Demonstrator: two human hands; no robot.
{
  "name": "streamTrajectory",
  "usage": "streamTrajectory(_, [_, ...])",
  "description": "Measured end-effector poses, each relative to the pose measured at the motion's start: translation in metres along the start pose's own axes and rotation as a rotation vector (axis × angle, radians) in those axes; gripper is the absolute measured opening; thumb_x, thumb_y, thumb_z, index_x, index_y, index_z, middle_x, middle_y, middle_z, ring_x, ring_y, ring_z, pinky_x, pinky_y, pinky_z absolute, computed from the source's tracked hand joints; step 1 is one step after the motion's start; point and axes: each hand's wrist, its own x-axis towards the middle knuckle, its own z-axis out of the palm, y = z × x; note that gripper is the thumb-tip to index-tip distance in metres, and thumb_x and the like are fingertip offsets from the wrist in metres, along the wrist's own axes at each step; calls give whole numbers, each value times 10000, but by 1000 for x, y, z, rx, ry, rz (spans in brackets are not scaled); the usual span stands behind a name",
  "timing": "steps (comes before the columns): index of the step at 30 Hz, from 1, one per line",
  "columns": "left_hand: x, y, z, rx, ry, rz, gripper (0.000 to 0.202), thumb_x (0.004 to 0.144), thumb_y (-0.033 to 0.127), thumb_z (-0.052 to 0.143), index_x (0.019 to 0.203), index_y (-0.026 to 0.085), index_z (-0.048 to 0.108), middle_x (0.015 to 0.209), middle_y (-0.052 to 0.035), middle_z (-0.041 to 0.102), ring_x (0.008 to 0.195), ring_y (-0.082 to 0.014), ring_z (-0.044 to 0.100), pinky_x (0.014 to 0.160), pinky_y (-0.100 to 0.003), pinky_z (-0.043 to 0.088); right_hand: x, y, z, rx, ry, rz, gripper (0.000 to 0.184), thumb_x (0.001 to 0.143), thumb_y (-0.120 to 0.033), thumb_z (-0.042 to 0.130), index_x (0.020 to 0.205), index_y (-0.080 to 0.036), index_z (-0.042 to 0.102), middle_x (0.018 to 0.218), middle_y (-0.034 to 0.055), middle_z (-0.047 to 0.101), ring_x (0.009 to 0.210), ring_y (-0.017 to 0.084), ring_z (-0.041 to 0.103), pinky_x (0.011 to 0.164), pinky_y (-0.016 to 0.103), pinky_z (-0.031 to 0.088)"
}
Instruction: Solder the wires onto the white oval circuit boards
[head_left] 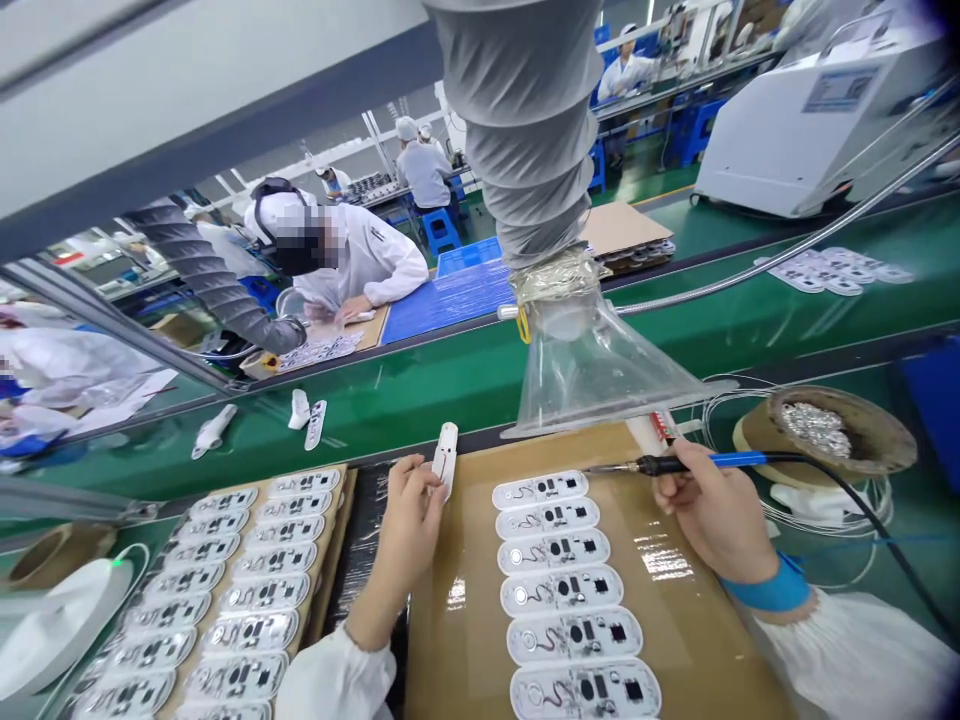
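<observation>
My left hand (409, 520) is closed around a small white oblong casing (445, 457), held upright at the far edge of a brown cardboard sheet (675, 640). My right hand (712, 510) grips a soldering iron (675, 463) with a blue handle, its tip pointing left above the sheet. A column of several white oval circuit boards (570, 590) lies on the cardboard between my hands. A clear funnel hood (592, 370) on a grey ribbed duct hangs just above the iron.
A tray of several more boards (225, 590) lies at the left. A brown solder stand with silvery wool (825, 430) sits at the right. White casings (307, 418) lie on the green conveyor belt (420, 390). Another worker in white sits across the belt, others farther back.
</observation>
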Motion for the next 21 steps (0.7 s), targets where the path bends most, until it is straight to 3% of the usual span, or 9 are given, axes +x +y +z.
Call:
streamTrajectory(4, [-8, 2, 20, 142, 3, 42, 188, 995, 288, 561, 1119, 240, 695, 1339, -127, 652, 1177, -290, 711, 911, -407, 613, 1, 2, -3, 12, 0, 8, 536, 730, -622, 940, 622, -203, 625, 491, -4, 573, 423, 127, 542, 385, 232, 424])
streamTrajectory(10, [6, 2, 21, 342, 3, 79, 324, 973, 130, 505, 1211, 177, 720, 1254, -148, 715, 1053, -299, 728, 886, -397, 573, 2, 4, -5, 16, 9, 12, 526, 755, -608, 926, 626, -199, 622, 488, -1, 581, 424, 123, 557, 392, 222, 432])
streamTrajectory(14, [17, -1, 20, 410, 4, 73, 303, 1026, 163, 479, 1149, 168, 755, 1073, -134, 746, 977, -304, 715, 860, -403, 537, 3, 4, -4, 27, 14, 21, 539, 736, -614, 938, 621, -199, 614, 488, 2, 583, 424, 124, 560, 388, 221, 422])
streamTrajectory(21, [24, -3, 20, 389, -32, 58, 230, 1035, 202, 510, 999, 210, 737, 1055, -110, 756, 988, -313, 688, 831, -409, 503, 2, 1, -2, 21, 30, 32, 559, 689, -640, 956, 623, -202, 616, 473, -1, 578, 405, 128, 557, 376, 224, 414])
